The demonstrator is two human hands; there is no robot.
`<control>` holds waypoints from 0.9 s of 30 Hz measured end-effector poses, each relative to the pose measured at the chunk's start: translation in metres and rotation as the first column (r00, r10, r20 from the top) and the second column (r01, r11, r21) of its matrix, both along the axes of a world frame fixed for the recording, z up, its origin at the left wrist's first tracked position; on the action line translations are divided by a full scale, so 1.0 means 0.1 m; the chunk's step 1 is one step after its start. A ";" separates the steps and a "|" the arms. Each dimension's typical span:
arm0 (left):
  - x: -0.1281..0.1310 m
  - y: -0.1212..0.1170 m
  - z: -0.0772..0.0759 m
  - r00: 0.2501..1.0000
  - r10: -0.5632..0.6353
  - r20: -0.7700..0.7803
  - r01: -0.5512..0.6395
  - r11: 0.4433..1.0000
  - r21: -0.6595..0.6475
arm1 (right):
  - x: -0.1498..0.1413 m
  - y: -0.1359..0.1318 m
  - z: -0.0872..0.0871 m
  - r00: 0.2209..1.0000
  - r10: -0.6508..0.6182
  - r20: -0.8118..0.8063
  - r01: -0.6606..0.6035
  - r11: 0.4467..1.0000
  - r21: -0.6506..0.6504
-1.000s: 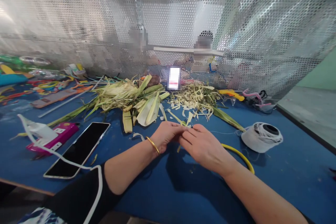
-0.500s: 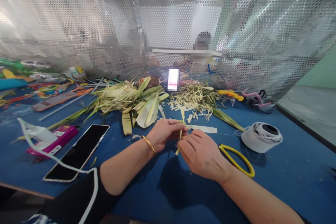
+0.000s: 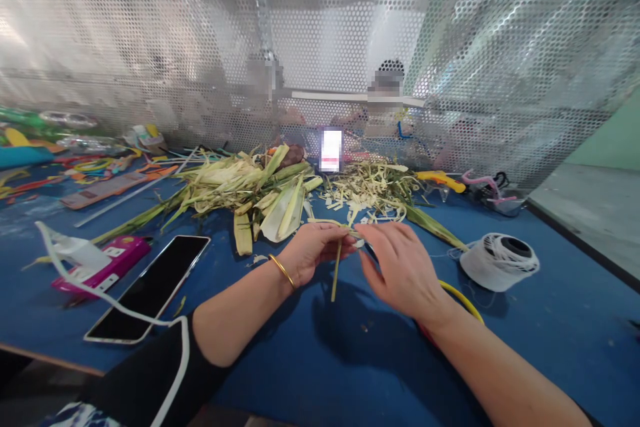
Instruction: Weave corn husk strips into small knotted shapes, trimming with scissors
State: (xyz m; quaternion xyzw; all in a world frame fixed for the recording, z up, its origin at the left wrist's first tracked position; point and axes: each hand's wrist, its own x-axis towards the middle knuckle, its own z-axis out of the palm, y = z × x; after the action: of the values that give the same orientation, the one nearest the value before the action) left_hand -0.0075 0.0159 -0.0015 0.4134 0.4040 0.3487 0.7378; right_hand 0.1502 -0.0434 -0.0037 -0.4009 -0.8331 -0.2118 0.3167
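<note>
My left hand (image 3: pixel 317 250) pinches a small bundle of corn husk strips (image 3: pixel 337 273) between thumb and fingers. One narrow strip hangs straight down below the hand; others stick out above and to the left. Just right of it is my right hand (image 3: pixel 403 270), its thumb apart from its fingers and the fingertips close to the strips; whether they touch is unclear. Under my right wrist lies a yellow loop handle (image 3: pixel 463 300), mostly covered. A spool of white thread (image 3: pixel 493 267) stands to the right, a thin thread running from it towards my hands.
Behind my hands lie a heap of corn husks (image 3: pixel 220 180) and a pile of shredded strips (image 3: pixel 375 183). At left are a phone (image 3: pixel 150 290), a magenta power strip (image 3: pixel 107 273) and a white cable (image 3: pixel 183 353). A perforated metal screen (image 3: pixel 340 33) stands along the back, people beyond it.
Both hands were close together on the husk strips; my right hand has since shifted up and right, its fingers spreading. A narrow strip now hangs below my left hand.
</note>
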 end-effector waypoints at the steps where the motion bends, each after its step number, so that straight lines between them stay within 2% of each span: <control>1: 0.00 0.00 0.01 1.000 -0.001 0.001 0.001 1.000 -0.007 | 0.03 0.03 -0.01 0.994 -0.100 -0.039 0.098 0.995 -0.033; 2: 0.00 0.00 0.02 1.000 0.000 -0.001 0.000 1.000 -0.018 | 0.06 0.05 -0.01 0.983 -0.171 -0.065 0.165 0.983 -0.084; 4: 0.00 -0.02 0.04 1.000 0.002 -0.018 -0.002 1.000 -0.026 | 0.09 0.09 -0.04 0.973 -0.215 -0.079 0.194 0.957 -0.218; 7: 0.02 -0.04 0.03 0.997 -0.006 -0.080 0.010 0.999 0.049 | 0.08 0.10 -0.07 0.975 -0.194 -0.110 0.137 0.911 -0.388; 11: 0.04 -0.05 -0.01 0.986 0.003 -0.166 0.023 0.988 0.152 | 0.09 0.09 -0.03 0.964 -0.209 -0.165 0.097 0.853 -0.514; 16: 0.07 -0.04 -0.02 0.983 0.035 -0.179 -0.008 0.988 0.152 | 0.20 0.10 0.10 0.935 -0.267 -0.234 0.031 0.718 -0.696; 18: 0.07 -0.04 -0.02 0.983 0.038 -0.179 -0.010 0.988 0.154 | 0.23 0.10 0.13 0.925 -0.277 -0.260 0.003 0.689 -0.724; 20: 0.06 -0.04 -0.01 0.980 0.032 -0.197 0.005 0.983 0.184 | 0.24 0.10 0.15 0.926 -0.257 -0.275 0.001 0.733 -0.680; 23: 0.05 -0.08 0.02 0.962 -0.025 -0.274 0.100 0.960 0.262 | 0.21 0.08 0.15 0.921 -0.249 -0.300 0.084 0.878 -0.471; 24: 0.05 -0.10 0.02 0.950 -0.057 -0.308 0.149 0.948 0.283 | 0.19 0.08 0.14 0.916 -0.252 -0.313 0.109 0.906 -0.409; 25: 0.06 -0.13 0.02 0.935 -0.095 -0.342 0.203 0.933 0.298 | 0.18 0.08 0.14 0.910 -0.256 -0.327 0.119 0.915 -0.385; 27: 0.08 -0.17 0.00 0.903 -0.163 -0.397 0.297 0.905 0.304 | 0.15 0.08 0.12 0.900 -0.262 -0.349 0.076 0.882 -0.466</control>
State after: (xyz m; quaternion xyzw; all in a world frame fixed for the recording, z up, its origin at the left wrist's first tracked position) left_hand 0.0006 -0.0015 -0.0013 0.6430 0.4102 0.2430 0.5993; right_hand 0.1650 -0.0356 0.0078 -0.5696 -0.7369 0.0419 0.3617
